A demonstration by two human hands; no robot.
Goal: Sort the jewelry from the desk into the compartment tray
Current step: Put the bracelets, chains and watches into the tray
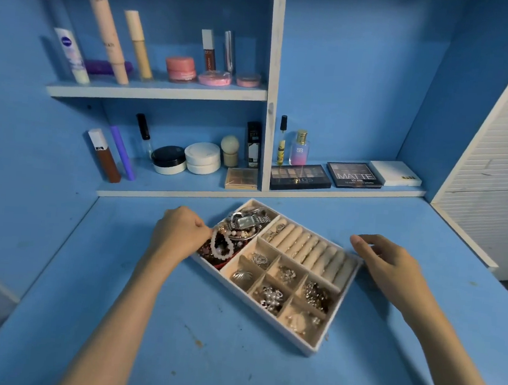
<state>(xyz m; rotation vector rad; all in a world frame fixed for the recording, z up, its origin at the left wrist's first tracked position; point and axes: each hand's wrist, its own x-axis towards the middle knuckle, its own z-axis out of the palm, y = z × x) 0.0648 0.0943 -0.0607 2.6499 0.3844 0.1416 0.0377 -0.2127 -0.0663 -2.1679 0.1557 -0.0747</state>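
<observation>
The compartment tray [310,348] sits on the blue table [203,355], turned at an angle, directly between my 2 hands. My left hand [179,232] is at the tray's left edge, fingers curled in and pinched on a pale pink bead bracelet [221,246] that hangs over the long left compartment. That compartment is heaped with bracelets and chains, with a silver watch [249,220] lying on top toward the far end. My right hand [384,260] is just beside the tray's right side, by the end of the ring rolls [312,251]; its fingers are loosely spread and bent, gripping nothing, and I cannot tell whether the fingertips touch the tray wall. The cream ring rolls fill the far right section, with a few rings tucked in at the far end. Nearest me are 6 small square compartments [284,289], each with small silver or dark pieces; the nearest one has only a few tiny items. Behind the tray, shelves [163,92] carry cosmetics and eyeshadow palettes [299,176].
</observation>
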